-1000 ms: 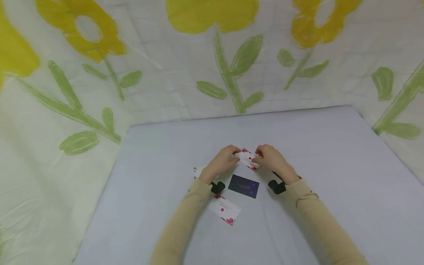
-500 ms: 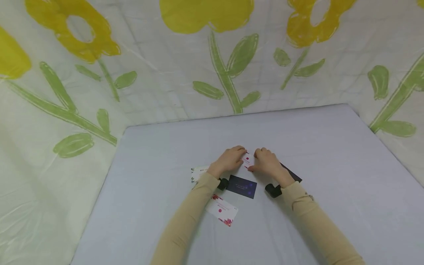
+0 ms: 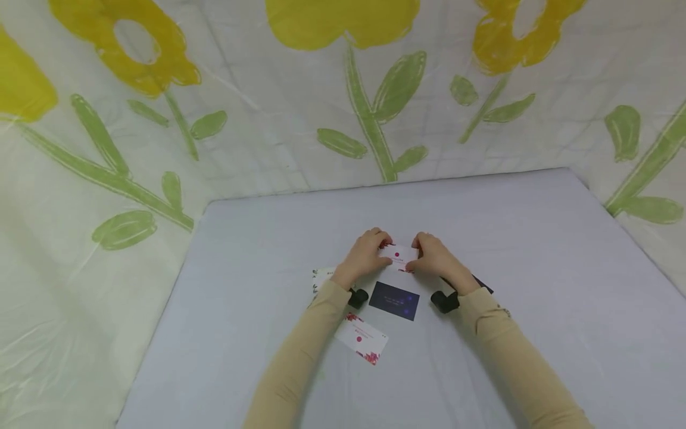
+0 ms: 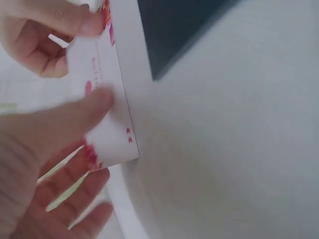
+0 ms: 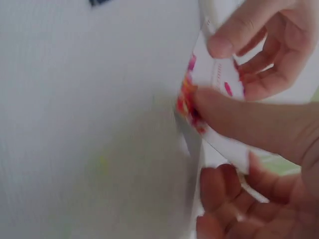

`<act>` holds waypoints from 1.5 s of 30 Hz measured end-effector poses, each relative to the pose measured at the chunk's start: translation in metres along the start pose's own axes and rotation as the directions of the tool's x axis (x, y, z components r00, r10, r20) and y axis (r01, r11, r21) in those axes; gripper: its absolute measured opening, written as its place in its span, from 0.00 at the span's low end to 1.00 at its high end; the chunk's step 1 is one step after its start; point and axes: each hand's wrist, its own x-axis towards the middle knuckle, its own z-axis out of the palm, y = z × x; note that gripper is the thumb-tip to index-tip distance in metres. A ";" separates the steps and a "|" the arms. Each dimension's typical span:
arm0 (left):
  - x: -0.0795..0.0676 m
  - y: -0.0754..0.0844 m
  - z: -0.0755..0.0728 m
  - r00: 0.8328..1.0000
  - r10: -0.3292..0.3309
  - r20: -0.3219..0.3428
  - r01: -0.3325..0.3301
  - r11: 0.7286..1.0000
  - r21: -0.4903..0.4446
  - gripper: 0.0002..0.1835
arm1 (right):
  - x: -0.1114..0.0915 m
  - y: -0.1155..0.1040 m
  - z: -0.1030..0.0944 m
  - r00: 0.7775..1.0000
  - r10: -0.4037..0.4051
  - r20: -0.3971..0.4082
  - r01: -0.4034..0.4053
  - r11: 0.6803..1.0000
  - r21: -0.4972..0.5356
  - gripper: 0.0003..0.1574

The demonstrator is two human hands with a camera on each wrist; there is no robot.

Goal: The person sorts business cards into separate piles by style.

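Observation:
Both hands hold a white business card (image 3: 399, 255) with pink-red floral corners between them, over the far-middle part of the table. My left hand (image 3: 366, 255) pinches its left end; in the left wrist view that thumb lies on the printed face, with the fingers behind. At the right end my right hand (image 3: 435, 260) grips the card, thumb on the face near a floral corner (image 5: 185, 99) and fingers curled at the back. Just nearer the body lies a dark blue card (image 3: 394, 301) with small light print.
A second white card with pink flowers (image 3: 363, 339) lies nearer the body. A white card with green leaves (image 3: 320, 279) is partly hidden by the left forearm, and a dark card (image 3: 484, 285) by the right. The pale table (image 3: 257, 250) meets a flower-printed curtain (image 3: 278, 119) at the back.
The hands closed in on the white card from both sides. It has turned from a slant to lie more crosswise between them, and both hands now pinch it. The other cards stay put.

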 end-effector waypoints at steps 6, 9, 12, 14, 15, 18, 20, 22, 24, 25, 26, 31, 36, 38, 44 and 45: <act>-0.005 -0.006 -0.007 0.992 -0.029 -0.125 0.004 0.980 -0.197 0.09 | 0.000 -0.004 0.003 0.992 -0.059 -0.115 0.071 0.993 0.097 0.13; -0.011 -0.008 -0.013 0.988 -0.037 -0.147 -0.002 0.967 -0.255 0.08 | 0.001 -0.004 0.005 0.983 -0.093 -0.156 0.112 0.987 0.119 0.11; -0.018 -0.010 -0.016 0.989 -0.041 -0.140 -0.001 0.958 -0.286 0.08 | 0.004 -0.004 0.007 0.981 -0.114 -0.158 0.135 0.982 0.131 0.10; -0.022 -0.012 -0.017 0.991 -0.048 -0.124 0.008 0.954 -0.299 0.09 | 0.006 -0.004 0.010 0.981 -0.120 -0.150 0.140 0.981 0.131 0.10; -0.024 -0.013 -0.017 0.992 -0.050 -0.119 0.012 0.953 -0.303 0.09 | 0.006 -0.005 0.010 0.983 -0.118 -0.144 0.136 0.982 0.127 0.10; -0.028 -0.015 -0.016 0.992 -0.066 -0.110 0.027 0.948 -0.319 0.10 | 0.008 -0.008 0.013 0.986 -0.109 -0.127 0.124 0.985 0.116 0.10; -0.029 -0.015 -0.015 0.990 -0.080 -0.118 0.039 0.948 -0.317 0.09 | 0.008 -0.011 0.015 0.987 -0.108 -0.116 0.120 0.988 0.098 0.10; -0.031 -0.016 -0.013 0.987 -0.094 -0.127 0.052 0.952 -0.303 0.08 | 0.010 -0.013 0.017 0.988 -0.106 -0.110 0.114 0.991 0.068 0.09; -0.032 -0.015 -0.012 0.985 -0.109 -0.130 0.070 0.959 -0.273 0.07 | 0.011 -0.014 0.019 0.989 -0.100 -0.106 0.104 0.994 0.031 0.09; -0.032 -0.015 -0.011 0.985 -0.118 -0.128 0.081 0.962 -0.260 0.07 | 0.011 -0.015 0.019 0.990 -0.097 -0.105 0.099 0.995 0.012 0.09; -0.032 -0.015 -0.011 0.984 -0.122 -0.126 0.089 0.965 -0.246 0.07 | 0.012 -0.016 0.020 0.990 -0.096 -0.105 0.096 0.995 -0.006 0.09; -0.032 -0.015 -0.008 0.984 -0.139 -0.114 0.116 0.975 -0.187 0.07 | 0.013 -0.021 0.023 0.993 -0.078 -0.091 0.071 0.994 -0.081 0.10; -0.031 -0.016 -0.007 0.983 -0.158 -0.090 0.143 0.977 -0.156 0.07 | 0.012 -0.025 0.025 0.995 -0.058 -0.087 0.049 0.993 -0.108 0.10; -0.031 -0.016 -0.007 0.983 -0.165 -0.082 0.152 0.977 -0.151 0.06 | 0.012 -0.026 0.026 0.994 -0.059 -0.093 0.048 0.992 -0.117 0.10; -0.031 -0.016 -0.008 0.981 -0.176 -0.082 0.165 0.978 -0.126 0.06 | 0.013 -0.026 0.030 0.991 -0.071 -0.112 0.054 0.988 -0.147 0.10; -0.031 -0.016 -0.008 0.980 -0.178 -0.084 0.168 0.979 -0.115 0.05 | 0.013 -0.026 0.031 0.991 -0.071 -0.114 0.054 0.987 -0.149 0.10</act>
